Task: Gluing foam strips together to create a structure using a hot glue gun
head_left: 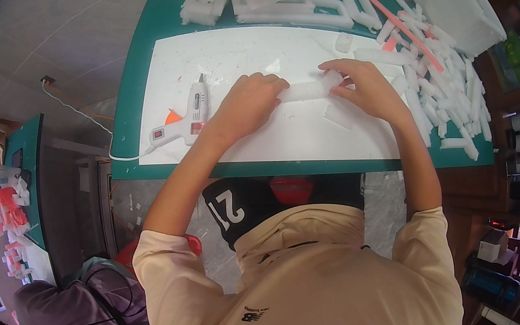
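Note:
A white foam strip (304, 92) lies crosswise between my hands on a white board (216, 51). My left hand (253, 101) has its fingers curled over the strip's left end. At the other end my right hand (361, 82) pinches a small white foam block (332, 78) between thumb and fingers. This block touches or nearly touches the strip; which one I cannot tell. A white hot glue gun (197, 108) with an orange trigger rests left of my left hand, nozzle pointing away from me. Just below the strip's right end is a flat foam offcut (338, 116).
Loose foam sticks (444, 91) heap up on the right of the green table (134, 87), with a pink strip (408, 29) among them. Foam frames (291, 13) and a large foam box (463, 11) stand farther back. A person (81, 317) sits at lower left.

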Available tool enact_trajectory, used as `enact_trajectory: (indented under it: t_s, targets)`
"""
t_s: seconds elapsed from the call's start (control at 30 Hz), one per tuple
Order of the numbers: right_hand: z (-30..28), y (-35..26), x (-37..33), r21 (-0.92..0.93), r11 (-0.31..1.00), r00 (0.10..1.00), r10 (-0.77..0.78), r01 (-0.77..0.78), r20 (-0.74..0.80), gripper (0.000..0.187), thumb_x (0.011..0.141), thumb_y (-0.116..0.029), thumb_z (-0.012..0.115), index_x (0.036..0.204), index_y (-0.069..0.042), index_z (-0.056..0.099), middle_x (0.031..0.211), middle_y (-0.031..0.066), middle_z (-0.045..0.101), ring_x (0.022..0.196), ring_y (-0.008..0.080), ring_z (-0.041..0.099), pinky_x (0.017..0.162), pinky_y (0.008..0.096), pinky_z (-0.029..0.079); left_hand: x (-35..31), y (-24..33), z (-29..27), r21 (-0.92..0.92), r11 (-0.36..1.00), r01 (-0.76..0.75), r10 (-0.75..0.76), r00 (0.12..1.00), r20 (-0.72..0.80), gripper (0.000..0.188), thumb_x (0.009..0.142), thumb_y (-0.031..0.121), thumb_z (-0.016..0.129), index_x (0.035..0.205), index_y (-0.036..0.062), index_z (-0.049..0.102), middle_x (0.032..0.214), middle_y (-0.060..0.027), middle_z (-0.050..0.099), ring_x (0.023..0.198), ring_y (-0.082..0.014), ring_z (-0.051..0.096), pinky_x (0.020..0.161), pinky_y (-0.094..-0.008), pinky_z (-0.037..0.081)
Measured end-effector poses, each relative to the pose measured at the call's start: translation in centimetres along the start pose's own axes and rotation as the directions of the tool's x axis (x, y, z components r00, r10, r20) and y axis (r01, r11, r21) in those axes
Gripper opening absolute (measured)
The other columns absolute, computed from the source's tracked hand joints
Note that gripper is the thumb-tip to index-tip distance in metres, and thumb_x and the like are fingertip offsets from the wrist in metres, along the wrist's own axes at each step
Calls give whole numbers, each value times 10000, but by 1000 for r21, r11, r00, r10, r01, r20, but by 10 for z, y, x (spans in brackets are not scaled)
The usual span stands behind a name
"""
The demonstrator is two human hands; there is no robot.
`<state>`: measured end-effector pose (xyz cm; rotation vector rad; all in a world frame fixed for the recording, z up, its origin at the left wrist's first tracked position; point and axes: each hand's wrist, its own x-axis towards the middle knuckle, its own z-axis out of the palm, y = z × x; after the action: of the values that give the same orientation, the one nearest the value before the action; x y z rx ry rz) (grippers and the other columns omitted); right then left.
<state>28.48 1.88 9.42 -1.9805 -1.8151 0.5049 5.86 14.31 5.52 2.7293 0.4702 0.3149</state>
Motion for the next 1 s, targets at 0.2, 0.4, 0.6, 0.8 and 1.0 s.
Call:
enact_trajectory:
  t_s: [0.2, 0.4, 0.6, 0.8, 1.0]
  targets:
    - [1, 5, 2, -28, 999, 999, -35, 35, -1, 367, 863, -73, 688, 1227, -77, 651, 1231, 142, 652, 942, 249, 666, 873, 316, 524, 0, -2, 2, -5, 1000, -27, 27, 999, -28, 270, 867, 62, 638, 1133, 26, 666, 1135, -151, 676, 1061, -330, 606, 962, -415, 456]
    - [3, 7, 2, -30, 998, 998, -61, 60, -8, 390, 852, -76, 683, 1239, -67, 639, 1220, 148, 654, 911, 254, 665, 886, 339, 508, 0, -2, 2, -9, 1000, -16, 16, 1000, -24, 276, 866, 63, 636, 1139, 29, 661, 1147, -149, 671, 1073, -330, 599, 971, -417, 446]
    - [4, 7, 1, -4, 998, 998, -66, 66, -17, 393, 853, -73, 677, 1243, -65, 635, 1217, 145, 655, 908, 260, 667, 880, 340, 511, -1, -3, 3, -1, 999, -40, 40, 998, -41, 274, 864, 61, 638, 1135, 34, 664, 1144, -148, 672, 1071, -329, 600, 970, -419, 448]
    - [5, 6, 2, -52, 996, 997, -73, 72, -13, 403, 859, -76, 680, 1259, -85, 632, 1186, 133, 663, 918, 245, 648, 904, 341, 495, -1, -3, 3, 7, 999, -40, 40, 999, -35, 279, 864, 61, 639, 1141, 32, 664, 1144, -148, 672, 1067, -327, 602, 967, -419, 450]
    - [7, 7, 2, -35, 996, 997, -77, 76, -20, 401, 836, -54, 666, 1235, -53, 630, 1160, 148, 654, 947, 273, 613, 913, 361, 494, -1, -1, 0, -1, 1000, -26, 26, 1000, -12, 282, 867, 62, 636, 1146, 33, 662, 1149, -144, 671, 1070, -324, 600, 967, -417, 449]
